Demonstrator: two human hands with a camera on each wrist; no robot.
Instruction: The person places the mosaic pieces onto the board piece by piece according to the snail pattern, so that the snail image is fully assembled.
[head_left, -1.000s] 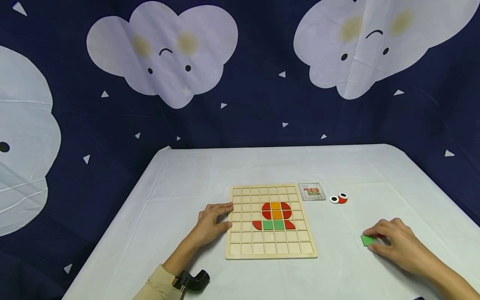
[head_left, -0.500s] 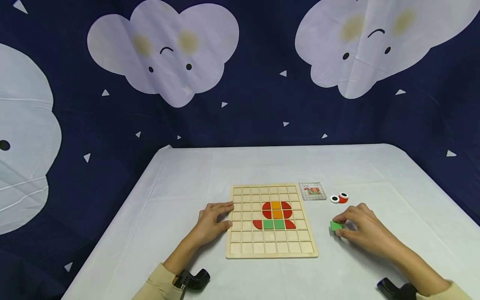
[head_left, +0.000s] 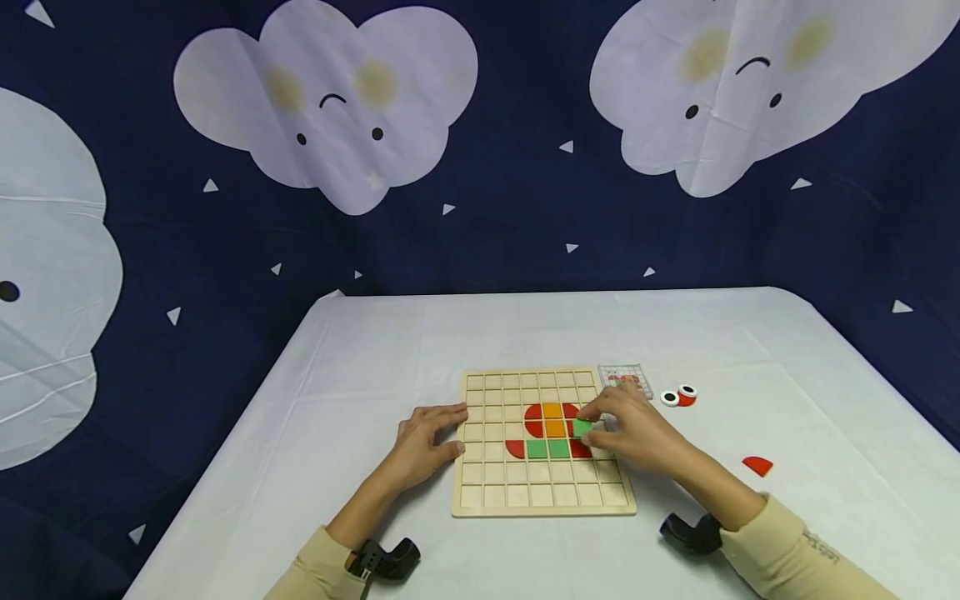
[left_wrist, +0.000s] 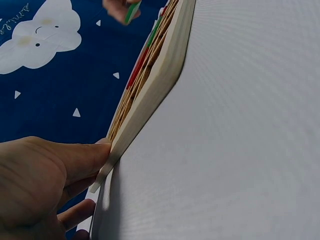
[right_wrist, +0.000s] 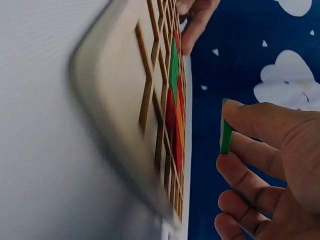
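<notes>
A wooden grid board (head_left: pixel 495 497) lies on the white table. Set into its cells are red quarter-circle tiles (head_left: pixel 515 449), orange square tiles (head_left: pixel 552 411) and green square tiles (head_left: pixel 536 449). My left hand (head_left: pixel 420 448) rests against the board's left edge; the thumb touches the rim in the left wrist view. Over the right part of the board, my right hand (head_left: pixel 637 429) pinches a green square tile (head_left: pixel 581 427) between thumb and fingertips. The right wrist view shows this tile (right_wrist: pixel 226 127) edge-on, apart from the board. The hand hides some red tiles beneath it.
A small pattern card (head_left: pixel 611 372) lies at the board's upper right, partly covered by the right hand. To its right are two white eye tiles (head_left: pixel 670 398) and a red piece (head_left: pixel 686 402). A loose red quarter-circle tile (head_left: pixel 758 466) lies beyond the right forearm.
My right hand has carried the green square tile leftward from the table's right side to above the board. The loose red quarter-circle now shows where the hand was. The left hand stays put.
</notes>
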